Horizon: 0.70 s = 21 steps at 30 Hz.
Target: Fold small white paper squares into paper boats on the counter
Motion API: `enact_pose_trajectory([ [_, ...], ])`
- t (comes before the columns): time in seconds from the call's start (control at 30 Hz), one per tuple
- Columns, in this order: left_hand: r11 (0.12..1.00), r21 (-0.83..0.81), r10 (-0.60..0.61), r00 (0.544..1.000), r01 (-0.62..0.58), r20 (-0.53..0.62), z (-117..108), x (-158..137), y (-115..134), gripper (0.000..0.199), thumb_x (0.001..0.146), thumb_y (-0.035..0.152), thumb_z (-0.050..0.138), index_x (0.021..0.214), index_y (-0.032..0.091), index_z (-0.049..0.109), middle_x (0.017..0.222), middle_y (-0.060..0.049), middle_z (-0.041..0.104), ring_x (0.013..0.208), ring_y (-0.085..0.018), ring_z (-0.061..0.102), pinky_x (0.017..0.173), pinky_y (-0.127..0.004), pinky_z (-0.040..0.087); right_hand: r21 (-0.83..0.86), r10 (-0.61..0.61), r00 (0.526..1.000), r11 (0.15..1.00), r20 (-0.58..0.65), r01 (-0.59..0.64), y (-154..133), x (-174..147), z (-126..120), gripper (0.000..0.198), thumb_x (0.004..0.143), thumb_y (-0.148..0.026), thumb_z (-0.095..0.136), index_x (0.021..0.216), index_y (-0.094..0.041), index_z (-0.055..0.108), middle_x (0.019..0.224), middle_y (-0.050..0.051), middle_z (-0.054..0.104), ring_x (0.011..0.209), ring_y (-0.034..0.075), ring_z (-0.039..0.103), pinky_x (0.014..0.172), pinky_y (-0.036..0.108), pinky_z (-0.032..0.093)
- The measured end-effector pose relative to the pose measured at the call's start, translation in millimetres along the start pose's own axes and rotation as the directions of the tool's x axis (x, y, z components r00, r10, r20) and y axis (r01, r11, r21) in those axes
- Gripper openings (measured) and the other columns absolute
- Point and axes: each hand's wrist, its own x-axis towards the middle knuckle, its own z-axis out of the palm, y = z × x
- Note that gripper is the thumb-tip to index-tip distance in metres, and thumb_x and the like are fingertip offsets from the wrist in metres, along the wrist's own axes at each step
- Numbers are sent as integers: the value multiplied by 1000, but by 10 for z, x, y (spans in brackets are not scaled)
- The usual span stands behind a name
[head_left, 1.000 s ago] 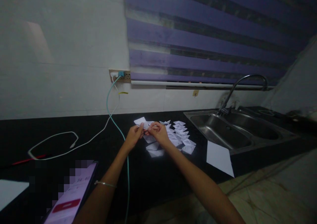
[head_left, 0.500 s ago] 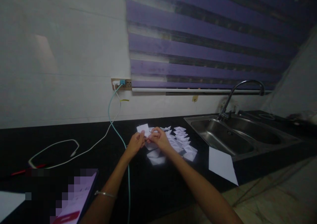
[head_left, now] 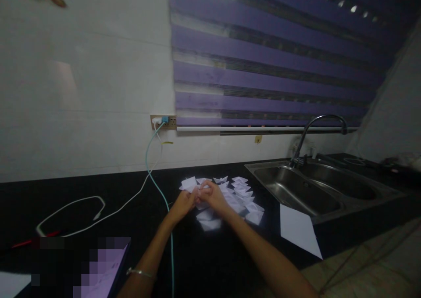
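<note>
Both my hands meet over the far side of the black counter, pinching a small folded piece of white paper (head_left: 189, 184). My left hand (head_left: 184, 203) has its fingers closed on the paper's lower edge. Right beside it, my right hand (head_left: 211, 195) pinches the same piece, thumb and fingertips together. The exact folds between the fingers are too small to make out. Just behind and to the right of my hands lie several folded paper boats (head_left: 241, 188), set in rows on the counter, partly hidden by my right hand.
A flat white sheet (head_left: 298, 228) lies near the steel double sink (head_left: 263, 170) on the right. A green cable (head_left: 172, 258) and a white cable (head_left: 131, 187) run from the wall socket (head_left: 171, 122). A partly pixelated screen (head_left: 108, 267) stands at lower left.
The view has tilted up a little, so everything sits lower. My hands have drawn closer together at the folded paper, which both still hold.
</note>
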Motion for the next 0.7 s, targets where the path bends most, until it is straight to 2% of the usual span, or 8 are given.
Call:
enact_pose_trajectory([
  [0.17,996,-61,-59,997,62,40,18,4,-15,61,77,75,49,53,19,52,42,2,42,39,-11,34,42,-26,23,-12,4,1000,1000,-15,-4,-18,2,-3,33,70,-38,76,86,-21,52,63,-1,68,54,15,65,57,26,51],
  [0.33,990,-100,-96,995,95,4,17,4,21,63,70,83,48,53,22,44,43,5,34,38,-10,30,41,-26,25,-88,-30,999,996,-39,27,16,30,-32,33,70,-41,76,84,-22,52,63,-1,67,55,16,65,55,26,49],
  [0.43,987,-144,-81,996,74,-45,2,-9,78,60,71,81,49,57,23,41,46,6,34,40,-12,35,41,-26,31,-83,-49,998,996,-46,45,2,34,-34,34,70,-44,75,83,-22,53,65,0,68,56,17,65,56,27,49],
  [0.57,993,-107,-67,994,58,-91,-11,-12,122,55,77,74,51,56,25,40,46,4,34,42,-15,39,42,-28,33,-49,-43,997,998,-61,40,-52,21,-11,35,69,-43,76,83,-22,53,65,-1,67,57,16,64,58,28,49],
  [0.7,996,-75,-66,992,58,-107,-8,-9,127,50,80,66,54,53,26,42,45,2,33,43,-18,43,43,-30,34,-83,-42,995,996,-86,35,-93,13,19,30,69,-38,76,81,-21,54,63,-1,65,57,16,63,57,27,49],
])
